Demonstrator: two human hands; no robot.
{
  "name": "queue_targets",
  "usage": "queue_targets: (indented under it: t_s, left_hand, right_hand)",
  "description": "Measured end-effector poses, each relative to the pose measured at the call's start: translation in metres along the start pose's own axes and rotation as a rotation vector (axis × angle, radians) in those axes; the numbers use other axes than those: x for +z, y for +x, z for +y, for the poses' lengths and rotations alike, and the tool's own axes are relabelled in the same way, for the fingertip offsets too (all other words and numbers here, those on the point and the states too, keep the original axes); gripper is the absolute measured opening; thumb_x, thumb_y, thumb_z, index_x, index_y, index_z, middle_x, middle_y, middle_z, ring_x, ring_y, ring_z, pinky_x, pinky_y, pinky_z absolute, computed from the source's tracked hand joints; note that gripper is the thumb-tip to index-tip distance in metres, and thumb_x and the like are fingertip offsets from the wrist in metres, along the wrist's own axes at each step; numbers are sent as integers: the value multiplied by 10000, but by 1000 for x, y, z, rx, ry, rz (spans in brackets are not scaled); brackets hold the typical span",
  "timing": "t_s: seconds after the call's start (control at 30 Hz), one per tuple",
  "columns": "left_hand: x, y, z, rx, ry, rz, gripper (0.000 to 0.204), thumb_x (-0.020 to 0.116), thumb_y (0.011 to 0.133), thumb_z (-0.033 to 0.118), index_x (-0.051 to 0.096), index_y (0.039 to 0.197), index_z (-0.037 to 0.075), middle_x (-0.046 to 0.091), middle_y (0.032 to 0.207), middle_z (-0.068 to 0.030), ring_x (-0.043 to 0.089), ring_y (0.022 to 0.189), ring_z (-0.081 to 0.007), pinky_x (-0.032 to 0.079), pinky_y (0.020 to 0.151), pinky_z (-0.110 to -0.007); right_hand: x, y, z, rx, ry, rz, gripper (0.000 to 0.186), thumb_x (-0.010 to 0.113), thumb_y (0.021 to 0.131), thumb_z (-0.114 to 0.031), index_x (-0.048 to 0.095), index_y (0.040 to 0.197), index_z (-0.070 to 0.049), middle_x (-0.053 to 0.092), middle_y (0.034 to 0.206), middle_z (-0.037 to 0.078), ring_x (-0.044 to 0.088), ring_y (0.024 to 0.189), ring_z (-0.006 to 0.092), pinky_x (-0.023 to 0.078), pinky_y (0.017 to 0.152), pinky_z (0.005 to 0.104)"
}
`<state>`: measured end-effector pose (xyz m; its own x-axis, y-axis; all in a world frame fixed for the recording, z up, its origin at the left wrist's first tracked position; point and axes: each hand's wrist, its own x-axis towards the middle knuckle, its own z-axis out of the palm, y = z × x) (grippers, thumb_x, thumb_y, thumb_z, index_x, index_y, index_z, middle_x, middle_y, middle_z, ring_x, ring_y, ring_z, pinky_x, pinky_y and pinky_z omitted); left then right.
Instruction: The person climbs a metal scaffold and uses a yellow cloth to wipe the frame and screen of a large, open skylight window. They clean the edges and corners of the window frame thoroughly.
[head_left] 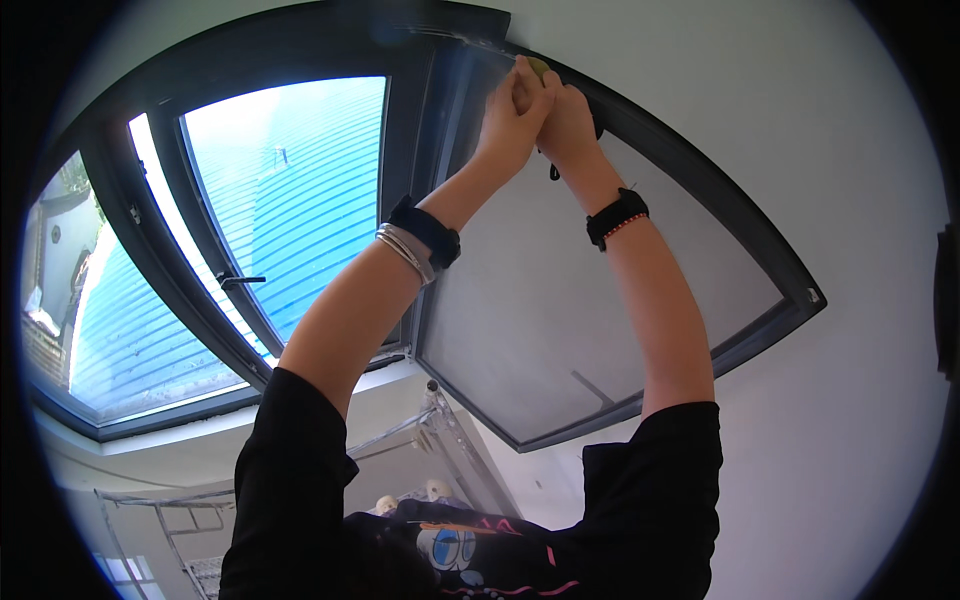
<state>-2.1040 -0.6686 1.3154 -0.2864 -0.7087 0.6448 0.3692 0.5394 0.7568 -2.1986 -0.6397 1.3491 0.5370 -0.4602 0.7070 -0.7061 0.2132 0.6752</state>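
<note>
"One small olive-green object (539, 66): where does it lie?"

"High on the opened dark-grey window sash (695, 168), near its upper rail, at the finger ends of the left hand (513, 118) and right hand (568, 118). Neither is clearly nearer. Its long axis cannot be determined; the hands cover most of it."

"State of the grip?"

"Left: thumb and forefinger curled close. Right: fingers bent beside them. Whether either pinches the object cannot be determined. A black cord loop (555, 171) hangs beside the right wrist."

"Edges and clearance?"

"From the hands, the rail slopes down rightward, with the pale wall (860, 200) beyond. The fixed window frame (410, 150) stands to the left. Open room lies below the hands, between the forearms, in front of the grey sash panel (520, 270)."
</note>
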Motion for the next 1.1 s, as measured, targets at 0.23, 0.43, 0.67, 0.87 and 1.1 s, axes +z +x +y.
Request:
queue_targets:
  t_s: [0.23, 0.43, 0.67, 0.87, 1.1]
  left_hand:
    - [-9, -6, 12, 22, -97, -82, 718, 626, 830, 403, 368, 1329, -44, 530, 1179, -216, 519, 1112, -305, 413, 937, -358]
    - [33, -40, 21, -26, 29, -130, 752, 573, 857, 479, 296, 1353, -14, 344, 1287, -209, 439, 1138, -279, 379, 954, -355]
    - [88, -94, 62, 50, -40, -321, 799, 579, 860, 442, 178, 1382, -11, 264, 1302, -220, 414, 1142, -319, 413, 930, -379]
    - [143, -142, 86, 233, -29, -388, 794, 608, 855, 354, 147, 1377, -28, 235, 1308, -233, 388, 1159, -376, 438, 906, -402]
    - [197, -189, 121, 280, -158, -498, 818, 642, 825, 326, 162, 1372, -48, 247, 1299, -243, 383, 1164, -396, 426, 925, -424]
  right_hand:
    - [5, -7, -3, 215, 246, -45, 420, 595, 787, -149, 524, 1174, 2, 612, 1017, 101, 602, 822, 197, 506, 587, 297]
    - [-53, -38, 17, 63, -70, -74, 273, 623, 755, -141, 621, 1009, -43, 595, 1153, 85, 601, 746, 181, 512, 530, 259]
    - [-131, -92, 48, 117, -191, -132, 265, 656, 706, -104, 639, 967, -59, 580, 1187, 54, 572, 707, 140, 500, 494, 222]
    - [-192, -145, 71, 181, -368, -170, 310, 658, 704, -100, 632, 1011, -73, 570, 1218, -1, 531, 664, 108, 481, 486, 190]
    - [-264, -188, 93, 312, -506, -292, 327, 630, 744, -120, 613, 1070, -97, 538, 1278, -40, 489, 626, 97, 455, 471, 168]
